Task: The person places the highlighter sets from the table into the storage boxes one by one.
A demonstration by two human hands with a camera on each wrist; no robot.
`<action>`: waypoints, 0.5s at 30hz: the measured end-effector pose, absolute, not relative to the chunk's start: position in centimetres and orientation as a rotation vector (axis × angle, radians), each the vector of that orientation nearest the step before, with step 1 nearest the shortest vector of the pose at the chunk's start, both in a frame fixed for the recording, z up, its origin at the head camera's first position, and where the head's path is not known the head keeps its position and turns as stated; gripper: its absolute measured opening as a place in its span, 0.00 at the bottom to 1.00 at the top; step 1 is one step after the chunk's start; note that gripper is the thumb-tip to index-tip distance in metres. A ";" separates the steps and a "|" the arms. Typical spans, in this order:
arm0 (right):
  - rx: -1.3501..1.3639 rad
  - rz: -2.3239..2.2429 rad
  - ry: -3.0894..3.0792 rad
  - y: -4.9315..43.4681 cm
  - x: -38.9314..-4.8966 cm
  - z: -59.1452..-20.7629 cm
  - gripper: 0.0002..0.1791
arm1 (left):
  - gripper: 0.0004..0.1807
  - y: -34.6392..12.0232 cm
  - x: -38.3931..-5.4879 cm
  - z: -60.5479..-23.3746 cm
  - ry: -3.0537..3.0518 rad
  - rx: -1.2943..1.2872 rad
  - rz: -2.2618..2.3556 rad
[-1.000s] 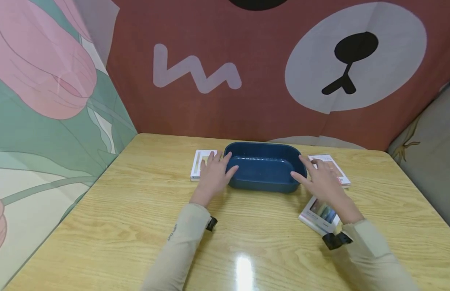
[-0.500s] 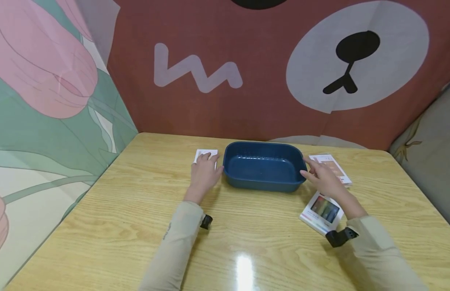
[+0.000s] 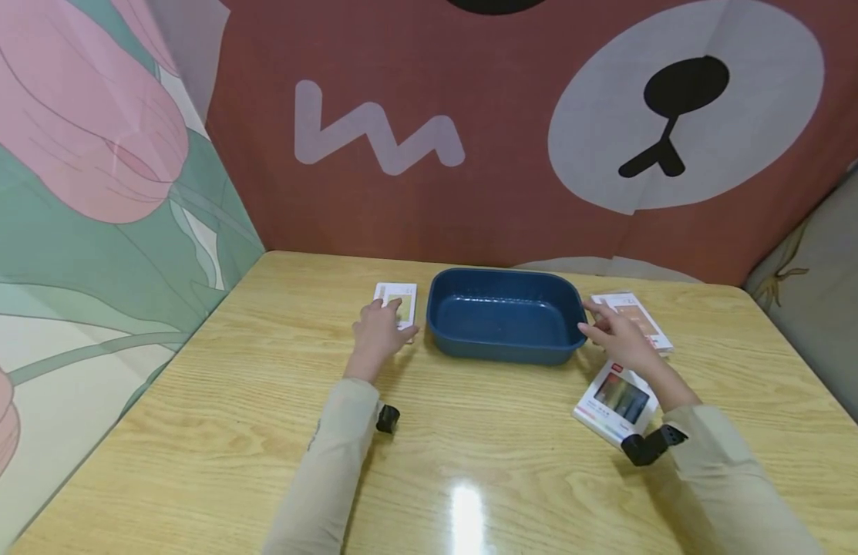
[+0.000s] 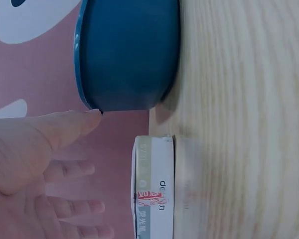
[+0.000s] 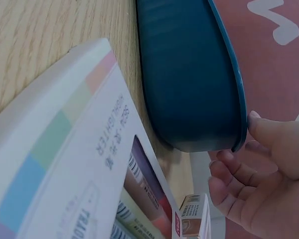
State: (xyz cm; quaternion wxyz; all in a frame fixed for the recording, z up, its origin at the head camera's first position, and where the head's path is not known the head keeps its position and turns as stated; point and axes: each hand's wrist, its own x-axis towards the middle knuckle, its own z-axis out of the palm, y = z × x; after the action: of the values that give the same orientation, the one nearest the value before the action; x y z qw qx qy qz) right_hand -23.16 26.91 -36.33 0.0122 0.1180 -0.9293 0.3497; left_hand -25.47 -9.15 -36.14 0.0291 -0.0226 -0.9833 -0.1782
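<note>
A dark blue plastic bin (image 3: pixel 508 351) stands near the back of the wooden table. Left of it lies a white box (image 3: pixel 405 290) with a yellowish window. My left hand (image 3: pixel 376 335) hovers over this box's near side, fingers spread and holding nothing. In the left wrist view its thumb overlaps the bin's corner, and the box (image 4: pixel 157 189) lies below the fingers. My right hand (image 3: pixel 626 343) is at the bin's right end, thumb and index fingertips right at the rim, fingers loosely bent. Beneath its wrist lies a white highlighter box (image 5: pixel 97 144) with coloured stripes.
Another white box (image 3: pixel 637 312) with an orange-brown front lies behind the right hand. The wooden table (image 3: pixel 498 447) ends at a wall covering (image 3: pixel 373 216) with a cartoon face. A floral panel (image 3: pixel 89 308) rises at the left, a grey cover (image 3: pixel 824 285) at the right.
My left hand has moved away from the bin's left rim, leftward and over the white box, uncovering more of it. My right hand has drawn slightly outward along the bin's right end.
</note>
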 end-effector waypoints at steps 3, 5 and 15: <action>0.336 1.111 -2.901 27.1 -23.4 -36.6 0.28 | 0.35 -9.3 -25.7 -36.3 -3.058 -0.047 -0.560; 0.311 1.136 -2.905 27.2 -23.5 -36.7 0.28 | 0.36 -9.3 -25.9 -36.5 -3.073 -0.030 -0.575; 0.262 1.320 -2.843 27.1 -23.6 -36.9 0.27 | 0.43 -9.5 -26.5 -37.3 -3.128 0.028 -0.687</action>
State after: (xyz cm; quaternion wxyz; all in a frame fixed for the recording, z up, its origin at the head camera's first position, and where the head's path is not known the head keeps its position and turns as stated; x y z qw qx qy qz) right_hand -23.58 27.14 -36.91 -0.0019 0.0834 -0.9038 0.4197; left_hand -26.48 -9.53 -37.27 -0.0308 0.0089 -0.9762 -0.2145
